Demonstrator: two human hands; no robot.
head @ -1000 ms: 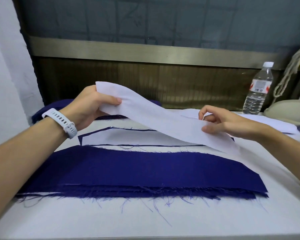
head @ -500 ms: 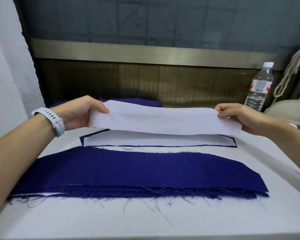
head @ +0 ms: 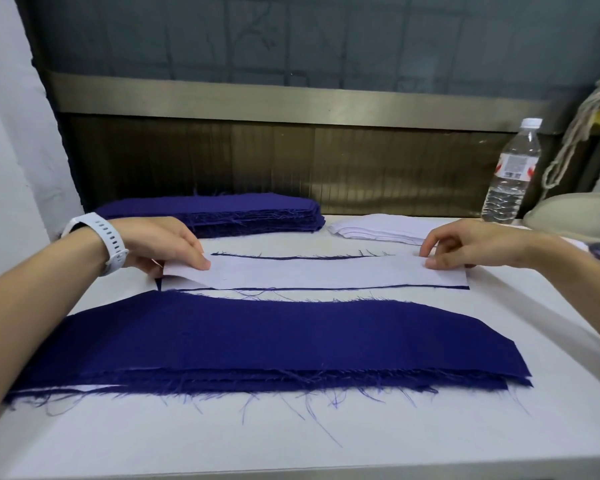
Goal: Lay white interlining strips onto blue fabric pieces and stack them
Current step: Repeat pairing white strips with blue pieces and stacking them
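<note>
Pinching, with the left hand (head: 167, 244), the left end of the white interlining strip (head: 326, 271) between thumb and curled fingertips. Pinching its right end the same way with the right hand (head: 465, 245), thumb on top near the far corner. Holding the strip stretched between the two and, by the look of it, setting it down onto a single blue fabric piece (head: 291, 258), peeking out only as a thin dark line along the far edge and another along the near edge.

Lying flat over most of its length and at the right end, but lifting a little off the cloth at the left corner, beside the thumb. Looking thin, limp and smooth, with no creases, and cut slightly narrower than the piece beneath.

Seemingly working through the laying-and-aligning step. Calling next for dropping the left corner, keeping the blue margin even along both long sides, and letting go without dragging the strip. Then probably moving the pair onto a stack.

Lying just nearer, a stack of blue pieces (head: 274, 337), fraying along its near edge, with a sliver of white showing between layers at the left, so likely finished pairs. Waiting beyond the hands, a taller pile of bare blue pieces (head: 222, 213) and, to its right, a pile of white strips (head: 378, 229). Resting, all of it, on a white table (head: 187, 441), with a water bottle (head: 510, 174) standing at far right.
</note>
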